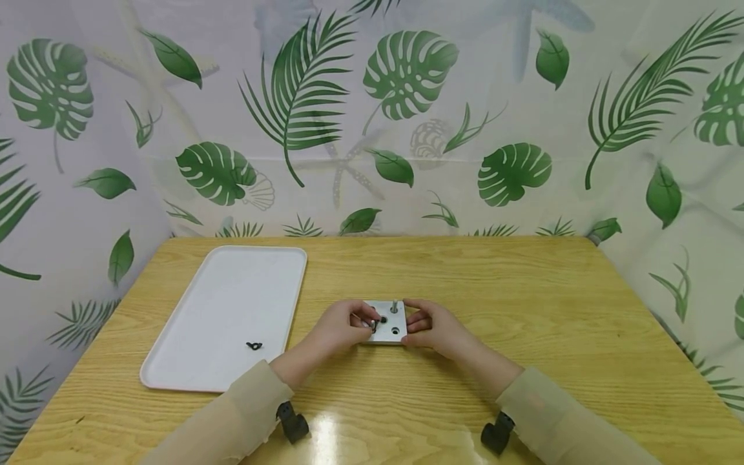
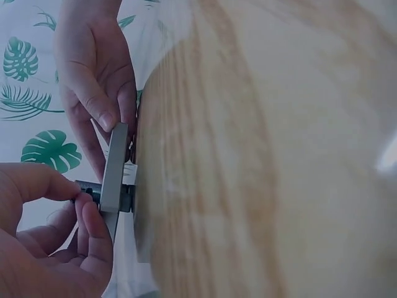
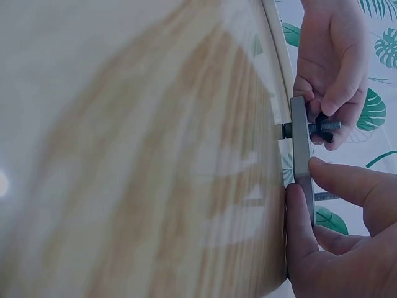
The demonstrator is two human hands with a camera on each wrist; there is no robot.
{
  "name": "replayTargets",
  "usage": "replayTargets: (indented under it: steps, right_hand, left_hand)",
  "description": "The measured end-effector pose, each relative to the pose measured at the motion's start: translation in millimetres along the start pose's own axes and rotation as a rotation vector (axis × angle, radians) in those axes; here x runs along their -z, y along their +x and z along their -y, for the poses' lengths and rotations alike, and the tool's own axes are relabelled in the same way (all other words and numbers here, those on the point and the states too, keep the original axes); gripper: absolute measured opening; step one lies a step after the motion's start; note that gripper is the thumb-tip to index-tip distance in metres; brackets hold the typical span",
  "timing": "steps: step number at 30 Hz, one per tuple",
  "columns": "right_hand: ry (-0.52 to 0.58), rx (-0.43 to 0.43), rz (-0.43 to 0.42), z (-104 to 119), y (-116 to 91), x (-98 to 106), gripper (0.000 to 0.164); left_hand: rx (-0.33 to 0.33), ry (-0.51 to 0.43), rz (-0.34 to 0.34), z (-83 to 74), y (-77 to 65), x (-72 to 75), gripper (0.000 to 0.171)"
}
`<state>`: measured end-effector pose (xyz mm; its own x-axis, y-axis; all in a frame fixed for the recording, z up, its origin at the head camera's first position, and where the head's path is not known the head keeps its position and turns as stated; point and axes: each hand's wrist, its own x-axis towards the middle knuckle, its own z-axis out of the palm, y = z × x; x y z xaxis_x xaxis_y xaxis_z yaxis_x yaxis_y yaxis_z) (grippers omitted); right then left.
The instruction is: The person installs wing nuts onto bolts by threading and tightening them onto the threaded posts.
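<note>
A square, silvery metal plate (image 1: 388, 334) with several holes lies in front of me, raised slightly off the table by the bolt heads under it. Threaded bolts stand up through it; one bolt (image 1: 394, 307) is at its far right corner. With thumb and fingertips, my left hand (image 1: 343, 326) pinches a black wing nut (image 3: 322, 128) sitting on the bolt at the plate's left side. My right hand (image 1: 433, 328) holds the plate by its right edge, thumb at the near corner and fingers at the far one. The left fingers partly hide the wing nut in the head view.
A white tray (image 1: 250, 284) rests on the wooden table (image 1: 494, 284) to the left, its right rim close to my left forearm. Another black wing nut (image 1: 254, 346) lies on the tray. A leaf-print cloth (image 1: 349, 116) hangs behind the table.
</note>
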<state>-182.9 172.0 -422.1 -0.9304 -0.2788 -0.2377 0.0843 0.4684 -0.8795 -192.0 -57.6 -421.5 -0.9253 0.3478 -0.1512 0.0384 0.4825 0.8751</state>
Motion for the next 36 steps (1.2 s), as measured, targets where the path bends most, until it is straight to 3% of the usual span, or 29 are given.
replayTargets:
  steps: [10,15,21,27,36]
  right_hand:
    - [0.011,0.009,0.001,-0.5,1.1,-0.3,0.079]
    - [0.012,0.009,0.001,1.2,0.8,-0.1,0.078]
    - [0.003,0.006,-0.004,3.8,0.2,0.3,0.078]
    - [0.005,-0.004,-0.008,3.9,0.4,-0.2,0.078]
    - [0.019,-0.014,-0.017,2.6,-0.7,-2.3,0.079]
  left_hand:
    - [-0.036,0.026,0.003,2.0,0.8,-0.2,0.027]
    - [-0.054,0.033,-0.009,0.0,1.0,-2.1,0.011]
    - [-0.039,0.077,-0.045,-3.5,5.1,-4.7,0.009]
    - [-0.030,0.075,-0.029,-7.0,5.2,-4.0,0.002]
    - [-0.013,0.017,-0.009,-6.7,4.3,-3.2,0.028]
